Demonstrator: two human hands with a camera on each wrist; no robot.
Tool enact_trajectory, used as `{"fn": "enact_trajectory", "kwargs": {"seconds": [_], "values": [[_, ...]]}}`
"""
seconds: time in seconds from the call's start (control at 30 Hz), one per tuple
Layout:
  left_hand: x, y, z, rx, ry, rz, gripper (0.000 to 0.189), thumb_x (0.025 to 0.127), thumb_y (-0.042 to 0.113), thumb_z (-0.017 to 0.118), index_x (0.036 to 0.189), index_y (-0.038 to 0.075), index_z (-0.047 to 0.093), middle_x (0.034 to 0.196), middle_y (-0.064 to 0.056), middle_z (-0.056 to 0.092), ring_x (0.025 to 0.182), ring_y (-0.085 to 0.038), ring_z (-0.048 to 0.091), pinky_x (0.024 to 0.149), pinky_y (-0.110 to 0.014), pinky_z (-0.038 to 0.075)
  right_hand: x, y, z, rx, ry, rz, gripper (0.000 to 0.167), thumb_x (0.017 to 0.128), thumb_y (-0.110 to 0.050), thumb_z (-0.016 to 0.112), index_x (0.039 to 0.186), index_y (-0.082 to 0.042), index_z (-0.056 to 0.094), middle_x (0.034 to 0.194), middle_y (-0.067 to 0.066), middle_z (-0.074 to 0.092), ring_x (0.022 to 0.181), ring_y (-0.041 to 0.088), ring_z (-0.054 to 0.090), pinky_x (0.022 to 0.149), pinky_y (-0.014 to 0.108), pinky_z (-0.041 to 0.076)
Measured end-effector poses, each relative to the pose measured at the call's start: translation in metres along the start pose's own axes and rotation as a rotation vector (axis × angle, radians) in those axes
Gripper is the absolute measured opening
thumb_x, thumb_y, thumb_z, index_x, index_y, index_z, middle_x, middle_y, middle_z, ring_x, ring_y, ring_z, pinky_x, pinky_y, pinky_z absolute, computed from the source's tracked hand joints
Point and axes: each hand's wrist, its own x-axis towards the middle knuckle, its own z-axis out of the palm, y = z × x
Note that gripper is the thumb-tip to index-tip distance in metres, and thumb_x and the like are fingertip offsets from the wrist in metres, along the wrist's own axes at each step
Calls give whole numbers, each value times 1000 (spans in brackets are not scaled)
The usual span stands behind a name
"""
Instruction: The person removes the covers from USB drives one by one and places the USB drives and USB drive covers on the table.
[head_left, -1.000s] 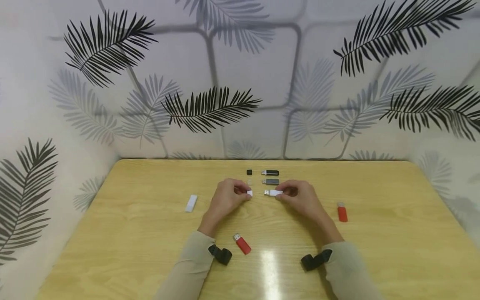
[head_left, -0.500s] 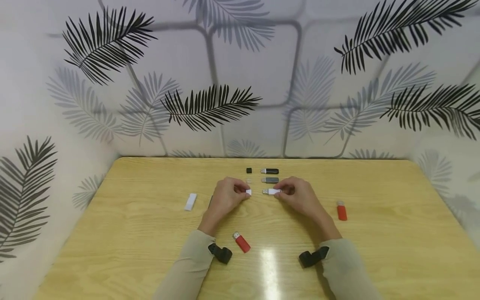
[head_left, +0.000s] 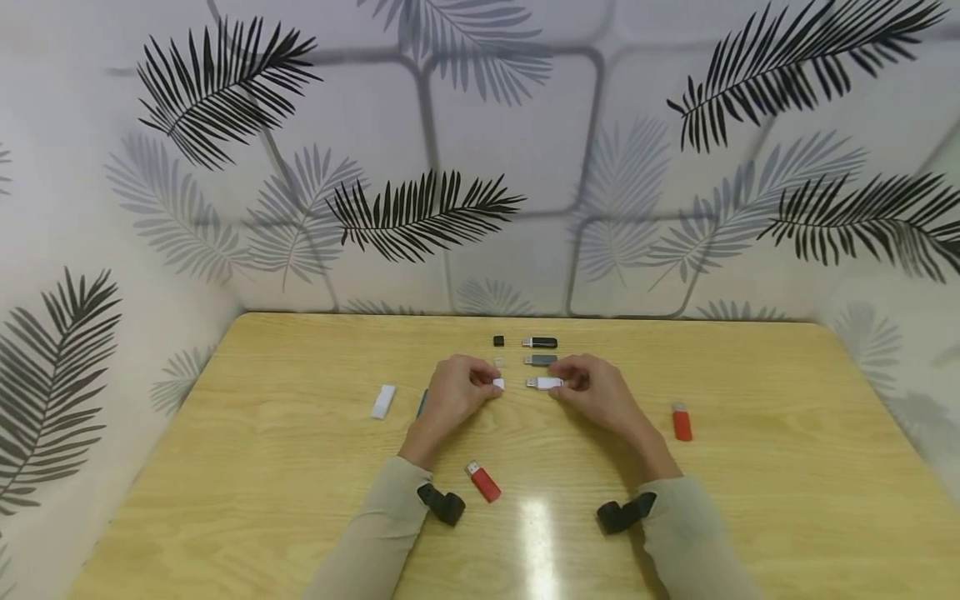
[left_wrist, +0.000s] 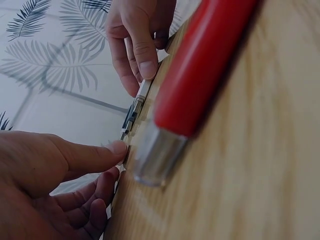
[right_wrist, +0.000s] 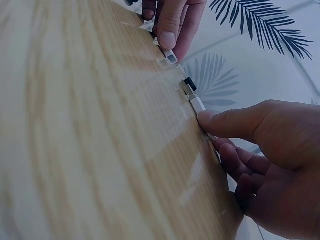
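My left hand [head_left: 453, 390] pinches a small white cap [head_left: 498, 383] between thumb and fingertips, low over the table. In the right wrist view the cap's hollow end [right_wrist: 171, 58] shows. Facing it, my right hand [head_left: 596, 392] pinches the back end of a white USB stick [head_left: 546, 383], whose metal plug points left toward the cap. A gap separates cap and stick. Just behind them lie a grey USB stick [head_left: 540, 360] with a clear cap [head_left: 498, 362] to its left, and farther back a black USB stick [head_left: 542, 342] with a black cap [head_left: 498, 341].
A red USB stick [head_left: 483, 482] lies between the forearms, another red one [head_left: 682, 422] to the right. At left is a white stick [head_left: 383, 402]. A thin blue item [head_left: 422, 403] is mostly hidden by my left hand. A patterned wall [head_left: 510, 267] borders the wooden table [head_left: 262, 467].
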Motion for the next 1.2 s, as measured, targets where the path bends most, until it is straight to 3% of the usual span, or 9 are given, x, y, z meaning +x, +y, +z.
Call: {"fn": "enact_trajectory", "kwargs": {"seconds": [0.6,0.73,0.97,1.07,1.2], "values": [[-9,-6,-12,-60,-37,5,21,90,7,79,111,3,77,99,-7,72,88,-19,67,78,-32,57,-1,4,-5,53,-29,9,29,88,-6,80,115,2,73,103,13,72,89,20,63,79,24,52],[-17,-10,-21,-110,7,15,21,91,4,78,111,0,76,101,-10,73,89,-21,70,79,-34,58,0,4,-7,53,-26,9,29,89,-6,79,116,2,72,100,11,72,88,19,64,77,23,52],[-35,-18,-42,-319,57,82,25,93,0,74,117,-4,73,111,-20,71,97,-27,71,85,-35,59,-1,3,-12,43,2,-6,27,92,-6,77,117,2,72,99,12,72,88,23,66,79,29,54],[-44,-22,-51,-345,83,115,26,93,0,74,119,-5,72,114,-23,70,101,-30,70,86,-35,59,-3,-1,-13,48,26,-3,26,94,-7,75,118,1,72,102,13,71,91,24,67,84,38,56],[-53,-31,-61,-324,127,115,27,94,2,73,121,-3,71,115,-22,70,103,-30,69,89,-41,58,-6,-12,-14,66,54,-3,26,96,-9,74,120,1,71,105,14,69,94,27,67,86,43,57]]}}
